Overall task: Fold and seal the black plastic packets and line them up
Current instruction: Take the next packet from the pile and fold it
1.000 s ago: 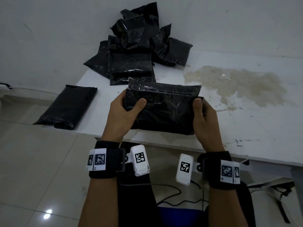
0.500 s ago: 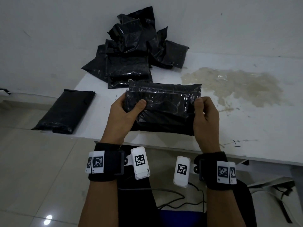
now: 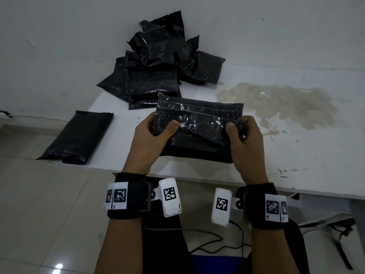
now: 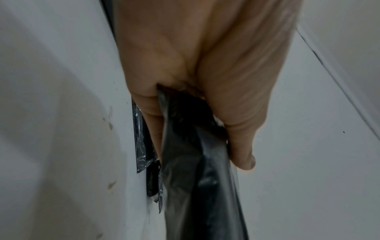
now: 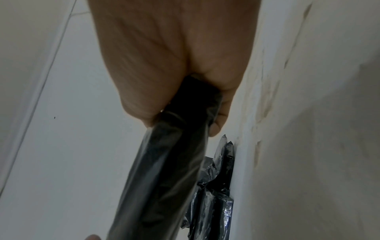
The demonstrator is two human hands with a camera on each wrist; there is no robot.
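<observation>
I hold a black plastic packet [image 3: 198, 125] just above the near edge of the white table [image 3: 296, 155]. My left hand [image 3: 156, 131] grips its left end, thumb on top, fingers behind. My right hand [image 3: 240, 135] grips its right end the same way. The packet's top flap with a shiny strip is bent toward me. In the left wrist view the packet [image 4: 195, 162] runs out from between thumb and fingers [image 4: 242, 146]; the right wrist view shows the packet [image 5: 164, 162] the same way. One folded packet [image 3: 77, 137] lies at the table's left edge.
A heap of several loose black packets [image 3: 158, 72] lies at the back against the white wall. A yellowish stain [image 3: 280, 101] covers the table's right middle. Tiled floor lies to the left, cables and a blue item below the table edge.
The packet's top flap has come down over its front. Both thumbs have moved up onto the folded part, and the packet sits slightly higher.
</observation>
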